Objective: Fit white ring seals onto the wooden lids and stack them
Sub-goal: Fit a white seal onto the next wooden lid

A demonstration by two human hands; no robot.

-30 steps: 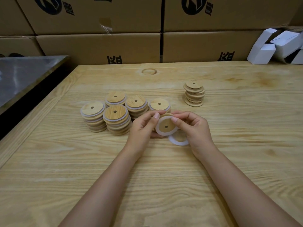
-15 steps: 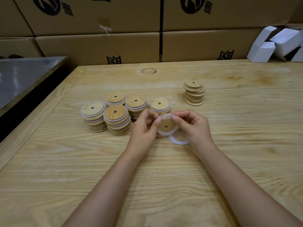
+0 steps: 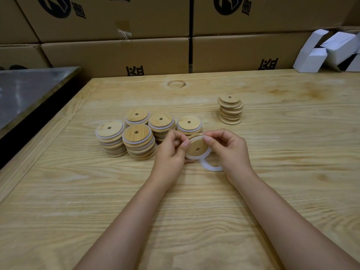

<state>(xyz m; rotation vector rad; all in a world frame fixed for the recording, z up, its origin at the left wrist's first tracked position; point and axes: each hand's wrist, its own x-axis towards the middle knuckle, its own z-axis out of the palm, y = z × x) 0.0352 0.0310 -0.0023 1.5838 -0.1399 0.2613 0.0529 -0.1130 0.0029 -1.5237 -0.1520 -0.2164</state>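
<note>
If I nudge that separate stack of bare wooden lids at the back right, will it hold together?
Probably not: the stack of bare round wooden lids is visibly staggered, so a side push would likely shear it. The lids look thin and light, so they should slide easily.

A pale wooden table (image 3: pixel 272 201); brown cardboard boxes (image 3: pixel 116 55) with dark print stacked behind it; small white boxes (image 3: pixel 331 49) at its far right corner; a grey metal surface (image 3: pixel 25 90) at left
</note>
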